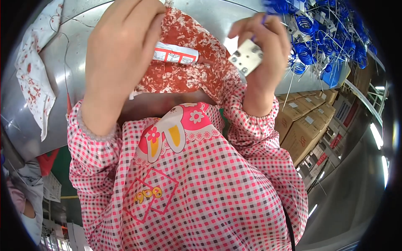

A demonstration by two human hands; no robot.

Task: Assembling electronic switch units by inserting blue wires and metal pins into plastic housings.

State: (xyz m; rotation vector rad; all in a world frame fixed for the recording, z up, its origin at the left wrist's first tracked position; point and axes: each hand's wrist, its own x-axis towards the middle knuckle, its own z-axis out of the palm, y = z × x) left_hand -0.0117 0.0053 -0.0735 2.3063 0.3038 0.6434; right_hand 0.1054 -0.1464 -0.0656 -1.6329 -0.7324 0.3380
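Note:
My right hand (pixel 272 48) is closed around a small white square block (pixel 247 57) with metal terminals on its face. A bit of blue line shows between the fingers above it. My left hand (pixel 121 50) is raised, back toward me, with its fingers curled together at the top edge; whatever they pinch is hidden. Between and beyond the hands lies a cloth (pixel 176 79) smeared with red paste. On it rests a white tube (pixel 178 54) with red printing and a reddish nozzle, partly behind my left hand.
Many blue coiled lines with metal blocks and thin rods (pixel 318 37) are piled at the far right. Cardboard boxes (pixel 307 121) stand below them. A red-stained white cloth (pixel 35 75) and a thin wire (pixel 66 62) lie on the metal table (pixel 79 37) at left. Another person's arm (pixel 27 207) shows lower left.

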